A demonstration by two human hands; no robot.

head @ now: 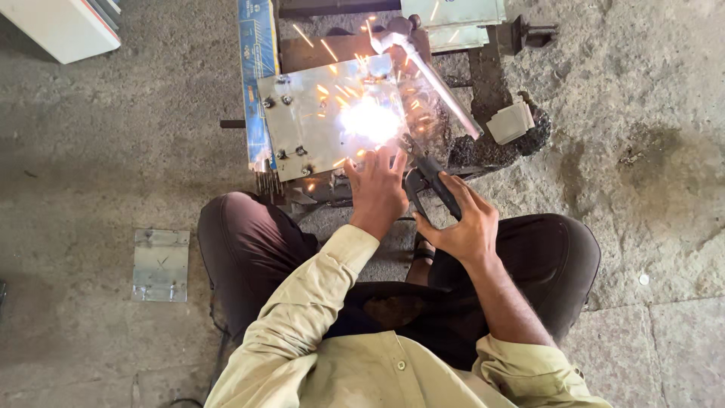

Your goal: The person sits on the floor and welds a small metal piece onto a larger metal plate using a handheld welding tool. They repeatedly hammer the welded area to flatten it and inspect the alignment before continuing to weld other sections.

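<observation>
Right hand (462, 223) gripping electrode holder (430, 185), left hand (377, 185) on sparking metal plate (317, 113).

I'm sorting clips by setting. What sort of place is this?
Most likely a small metal or welding workshop. The right hand holds an electrode holder throwing sparks onto a bolted metal plate; the left hand rests by it, all low on a rough concrete floor.

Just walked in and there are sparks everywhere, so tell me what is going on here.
A person squatting on the concrete floor is welding. The right hand grips a dark electrode holder, its tip at a metal plate where a bright arc throws sparks. The left hand is spread by the plate's near edge. A hammer lies behind, and a smaller plate sits apart.
</observation>
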